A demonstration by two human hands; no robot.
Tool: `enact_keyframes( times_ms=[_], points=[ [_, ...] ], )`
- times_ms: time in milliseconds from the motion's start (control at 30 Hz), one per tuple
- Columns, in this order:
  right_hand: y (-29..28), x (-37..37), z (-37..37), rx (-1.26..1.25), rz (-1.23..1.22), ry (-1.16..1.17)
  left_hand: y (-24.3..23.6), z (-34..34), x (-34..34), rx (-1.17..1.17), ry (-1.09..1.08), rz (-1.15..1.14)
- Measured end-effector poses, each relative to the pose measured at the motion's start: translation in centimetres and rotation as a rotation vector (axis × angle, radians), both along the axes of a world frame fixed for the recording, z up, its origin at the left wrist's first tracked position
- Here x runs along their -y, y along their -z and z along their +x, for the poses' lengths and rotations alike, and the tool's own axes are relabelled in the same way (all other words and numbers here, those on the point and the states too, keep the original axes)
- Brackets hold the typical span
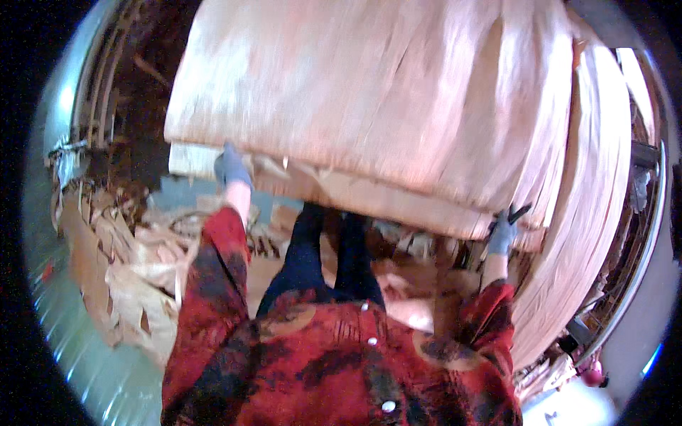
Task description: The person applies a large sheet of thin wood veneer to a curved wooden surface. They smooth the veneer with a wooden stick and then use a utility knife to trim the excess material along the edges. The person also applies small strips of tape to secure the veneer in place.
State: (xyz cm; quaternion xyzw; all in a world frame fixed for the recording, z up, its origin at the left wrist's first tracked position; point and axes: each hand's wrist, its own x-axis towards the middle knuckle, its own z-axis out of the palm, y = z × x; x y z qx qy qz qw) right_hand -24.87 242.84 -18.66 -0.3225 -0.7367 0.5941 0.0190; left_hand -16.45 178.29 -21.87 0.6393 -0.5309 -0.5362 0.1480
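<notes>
A large pale wood veneer sheet (359, 78) fills the upper middle, with another layer (412, 202) showing below its lower edge. My left hand (233, 170), in a grey glove, grips that edge near the left end. My right hand (503, 231), also gloved, is closed at the edge near the right corner. A narrow dark shape shows at its fingers; I cannot tell whether it is a tool or part of the glove.
More long veneer sheets (590, 177) curve down the right side. Torn veneer scraps (121, 263) lie heaped at lower left beside a green floor (121, 376). Metal rails (650, 248) run along the far right. My legs show below the sheets.
</notes>
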Motion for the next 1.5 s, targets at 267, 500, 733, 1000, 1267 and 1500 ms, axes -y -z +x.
enact_keyframes(
  times_ms=[267, 500, 733, 1000, 1267, 1500],
  points=[
    [-1.1, 2.3, -0.1, -0.054, -0.119, 0.148, 0.5, -4.6, -13.1, 0.418, 1.405, -1.039],
    [-2.5, -9.9, 7.1, -0.123, 0.482, 0.24, 3.8, -6.2, -14.4, 0.494, 1.415, -0.86],
    [-15.4, -20.6, 16.0, 0.102, 1.074, 0.199, -1.5, -8.2, -14.5, 0.571, 1.568, -0.552],
    [-15.7, -7.2, 4.8, -0.434, 0.704, 0.043, -11.8, 1.3, -7.9, 0.508, 1.486, -0.578],
    [-16.1, 18.3, -2.3, -0.17, -0.109, 0.012, -6.9, 20.6, 6.1, 0.685, 1.169, -0.177],
    [-18.1, 35.5, -6.4, -0.157, -0.064, -0.104, -6.2, 32.4, 17.9, 0.639, 0.908, 0.038]
  ],
)
